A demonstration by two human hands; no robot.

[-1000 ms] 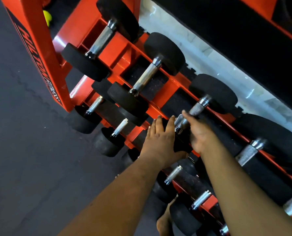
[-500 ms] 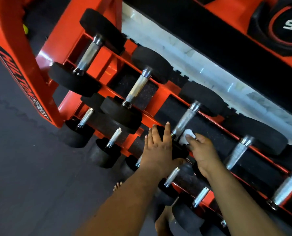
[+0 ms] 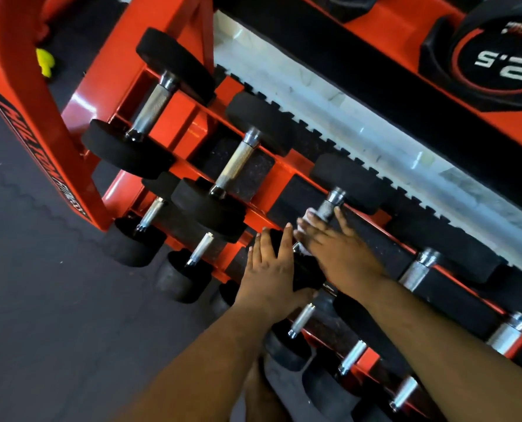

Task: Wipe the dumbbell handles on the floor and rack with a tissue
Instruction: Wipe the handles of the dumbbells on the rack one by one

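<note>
- Right hand [image 3: 336,248]: wrapped round knurled handle [image 3: 325,210] of 3rd dumbbell on upper tier of orange rack [image 3: 37,95]; white tissue [image 3: 306,219] caught betw. fingers & steel, only a scrap showing.
- Left hand [image 3: 269,269]: fingers straight, flat on that dumbbell's front black head [image 3: 305,271]; clamps nothing.
- Risk 1: tissue thin, knurling coarse — prob. snags or shreds, leaving lint.
- Risk 2: far end of handle by chrome collar [image 3: 336,194] lies bare beyond fingers; short stroke could miss it.
- Risk 3: if bracing palm lifts, dumbbell may roll in its cradle; knuckles sit just beside rack rail.
- Lower-tier handles [image 3: 301,321]: near forearms; could be knocked.
</note>
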